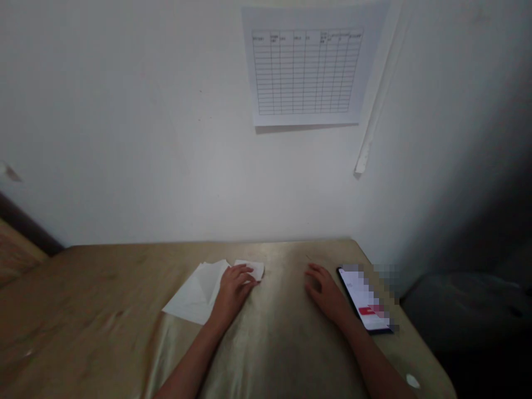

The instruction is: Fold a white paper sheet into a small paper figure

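Closest to us, two bare forearms reach over a shiny, gold-brown tabletop. Our left hand, well left of the phone, lies palm down on a small white paper. Its fingers bend loosely; we cannot tell whether they pinch the paper or only rest on it. Our right hand, just beside the phone's left edge, curves finger and thumb with a gap between — we see nothing held there.

We judge the small paper almost weightless, soft and quick to crease, perhaps folded, and likely to slide on the glossy cover. Its free edge, facing the phone, offers the best hold: a light, flat pinch — squeezing would crumple it.

Farther left from the phone, beside the left hand, lies a larger white paper, seemingly layered, best taken by a corner. Below the phone sits a white scrap; beyond it, a printed chart hangs on a pale wall.
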`<state>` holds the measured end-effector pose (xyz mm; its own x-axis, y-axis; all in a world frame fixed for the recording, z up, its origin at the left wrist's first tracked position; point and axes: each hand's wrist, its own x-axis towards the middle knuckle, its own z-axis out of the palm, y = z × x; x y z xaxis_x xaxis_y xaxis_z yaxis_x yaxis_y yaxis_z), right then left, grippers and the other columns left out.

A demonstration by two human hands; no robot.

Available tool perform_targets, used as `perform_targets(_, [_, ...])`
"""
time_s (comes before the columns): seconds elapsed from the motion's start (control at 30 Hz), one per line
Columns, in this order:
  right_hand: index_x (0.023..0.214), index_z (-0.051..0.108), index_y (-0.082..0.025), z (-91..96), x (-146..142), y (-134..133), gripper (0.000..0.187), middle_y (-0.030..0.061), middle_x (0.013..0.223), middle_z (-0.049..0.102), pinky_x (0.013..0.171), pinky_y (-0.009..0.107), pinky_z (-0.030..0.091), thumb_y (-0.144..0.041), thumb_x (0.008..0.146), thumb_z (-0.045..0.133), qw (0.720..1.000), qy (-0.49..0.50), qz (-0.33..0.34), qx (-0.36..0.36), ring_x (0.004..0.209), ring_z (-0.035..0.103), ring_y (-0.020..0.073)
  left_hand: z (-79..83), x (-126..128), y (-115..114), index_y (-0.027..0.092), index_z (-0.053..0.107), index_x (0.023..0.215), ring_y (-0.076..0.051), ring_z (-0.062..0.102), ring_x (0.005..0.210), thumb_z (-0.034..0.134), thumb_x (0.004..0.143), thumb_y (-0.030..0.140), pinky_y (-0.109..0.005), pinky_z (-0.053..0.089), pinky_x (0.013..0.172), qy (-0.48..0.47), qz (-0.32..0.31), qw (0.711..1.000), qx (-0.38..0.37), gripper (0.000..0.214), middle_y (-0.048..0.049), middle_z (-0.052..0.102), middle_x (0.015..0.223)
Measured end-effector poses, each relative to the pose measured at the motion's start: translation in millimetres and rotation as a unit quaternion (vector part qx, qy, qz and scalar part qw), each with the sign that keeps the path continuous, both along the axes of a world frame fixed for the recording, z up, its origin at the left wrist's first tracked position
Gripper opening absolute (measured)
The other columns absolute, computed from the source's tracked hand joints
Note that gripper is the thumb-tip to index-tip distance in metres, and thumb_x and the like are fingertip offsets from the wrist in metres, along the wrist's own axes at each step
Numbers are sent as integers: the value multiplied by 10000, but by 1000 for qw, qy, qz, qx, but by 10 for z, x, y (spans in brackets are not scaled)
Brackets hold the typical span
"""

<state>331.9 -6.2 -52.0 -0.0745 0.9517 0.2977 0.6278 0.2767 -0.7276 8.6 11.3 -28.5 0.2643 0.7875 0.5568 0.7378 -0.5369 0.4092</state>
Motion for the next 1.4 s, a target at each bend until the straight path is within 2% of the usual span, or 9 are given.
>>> perform_targets(0.2, [1217,670,-213,21,19,-18,352,106,1438,579,1212,475,365,-281,888,563,1000,26,3,12,1376,504,233,-143,180,-32,302,818,908,-254,609,1270,667,934,388,-489,460,1128,41,-139,983,-117,175,-36,753,1228])
perform_targets(0.37, [1228,666,-223,35,-17,-39,368,96,1426,596,1208,467,376,-263,878,560,999,29,17,17,1367,518,222,-192,228,-59,324,759,1192,-262,492,1415,551,995,315,-520,429,1174,72,-88,982,-149,287,-29,628,1450])
perform_targets(0.6, [1229,664,-209,39,-32,-32,367,111,1417,599,1212,483,373,-255,885,544,999,12,21,27,1368,515,232,-71,274,-129,413,711,1261,-342,430,1455,599,973,346,-642,367,1167,170,0,977,-125,316,-46,542,1533])
perform_targets(0.77, [1246,661,-219,54,-46,-42,366,107,1428,592,1203,475,392,-259,906,532,999,1,30,34,1373,513,227,40,432,-292,515,641,1303,-355,469,1417,574,988,427,-771,205,1164,218,-39,968,-119,333,-4,548,1528])
perform_targets(1.0, [1379,598,-216,69,-199,-123,449,100,1474,574,1222,480,372,-250,944,489,994,-47,84,42,1410,486,221,181,648,-284,447,636,1333,-254,557,1317,510,1028,310,-676,214,1217,215,-98,958,-160,357,18,638,1439])
perform_targets(1.1, [1401,585,-192,63,-245,-147,463,112,1495,558,1237,499,342,-235,951,484,989,-96,103,43,1423,477,229,232,713,-244,416,658,1312,-276,555,1313,618,970,376,-695,216,1203,193,-111,954,-199,347,0,648,1428])
perform_targets(1.2, [1377,609,-187,66,-249,-159,440,117,1481,571,1238,520,325,-229,954,493,984,-136,105,42,1416,488,241,205,786,-229,394,688,1270,-256,575,1284,514,1021,388,-690,177,1215,171,-113,960,-191,304,-15,679,1385])
perform_targets(1.3, [1341,635,-195,76,-236,-160,417,115,1464,588,1232,528,326,-215,943,514,981,-159,97,48,1392,511,246,104,850,-234,332,623,1365,-250,571,1302,475,1028,286,-672,193,1223,163,-54,970,-173,371,-44,677,1384])
perform_targets(1.4, [1327,643,-194,74,-239,-149,414,118,1443,604,1238,543,304,-197,935,509,979,-180,84,57,1367,533,250,-20,893,-255,355,577,1410,-276,514,1376,443,1029,262,-706,187,1213,189,-20,971,-143,414,-33,608,1473])
